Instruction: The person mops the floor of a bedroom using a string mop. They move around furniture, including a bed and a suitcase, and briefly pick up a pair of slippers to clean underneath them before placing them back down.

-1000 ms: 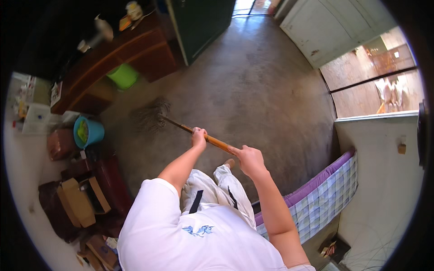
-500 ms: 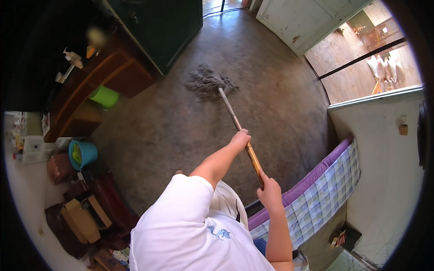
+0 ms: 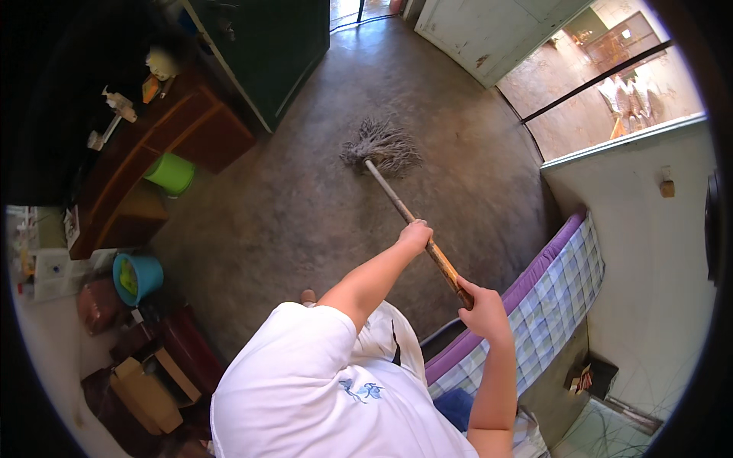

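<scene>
A string mop [image 3: 385,146] with a grey head rests its strands on the brown floor [image 3: 259,229], ahead of me. Its handle slants back toward my body, pale metal near the head and yellowish wood nearer to me. Around the middle of that handle my left hand [image 3: 415,235] is closed. My right hand [image 3: 484,309] grips the top end, lower and to the right. The strands fan out toward the right of the handle's foot.
To the left stand a wooden desk [image 3: 183,126], a green bin [image 3: 171,174], a blue bucket [image 3: 139,276] and an open cardboard box [image 3: 145,393]. At right lies a purple-edged checked mattress [image 3: 550,305]. A dark green door [image 3: 267,61] stands beyond the desk.
The mop head has moved to the right across the floor, and its strands now spread rightward. Both hands have shifted right with the handle, the right hand most.
</scene>
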Motion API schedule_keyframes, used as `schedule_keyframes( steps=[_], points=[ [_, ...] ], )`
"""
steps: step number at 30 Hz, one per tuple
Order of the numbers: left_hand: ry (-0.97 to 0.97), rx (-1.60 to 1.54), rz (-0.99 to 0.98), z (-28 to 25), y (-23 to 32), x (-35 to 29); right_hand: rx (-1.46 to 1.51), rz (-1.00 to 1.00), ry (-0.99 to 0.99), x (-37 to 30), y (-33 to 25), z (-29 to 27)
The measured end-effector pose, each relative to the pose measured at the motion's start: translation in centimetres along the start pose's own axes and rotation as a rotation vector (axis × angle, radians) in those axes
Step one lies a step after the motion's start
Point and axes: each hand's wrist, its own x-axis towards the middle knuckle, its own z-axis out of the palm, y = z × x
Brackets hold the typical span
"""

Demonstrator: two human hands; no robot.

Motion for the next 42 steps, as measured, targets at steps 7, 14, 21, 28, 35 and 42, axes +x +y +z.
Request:
schedule_keyframes(
  steps=[7,14,21,28,35,42],
  points=[
    [-0.146,0.058,-0.127,-3.7,-2.1,-14.3,0.153,-0.058,-0.183,-6.3,-5.4,4.1],
    [-0.136,0.141,-0.291,-4.7,-8.5,-29.9,0.104,-0.245,-0.371,-8.8,-9.7,12.6],
    [-0.071,0.095,-0.576,-0.4,-13.3,-41.6,0.048,-0.378,-0.547,-10.0,-11.7,20.4],
    [0.08,-0.032,-0.764,5.6,-8.6,-43.0,-0.166,-0.445,-0.449,-12.5,-6.3,19.4],
    [0.297,0.051,-0.496,15.1,3.0,-33.7,-0.144,-0.417,-0.18,-17.1,8.5,12.3],
    [0.377,-0.119,-0.292,20.7,17.5,-23.1,-0.202,-0.165,0.02,-24.9,17.3,4.6]
  ],
)
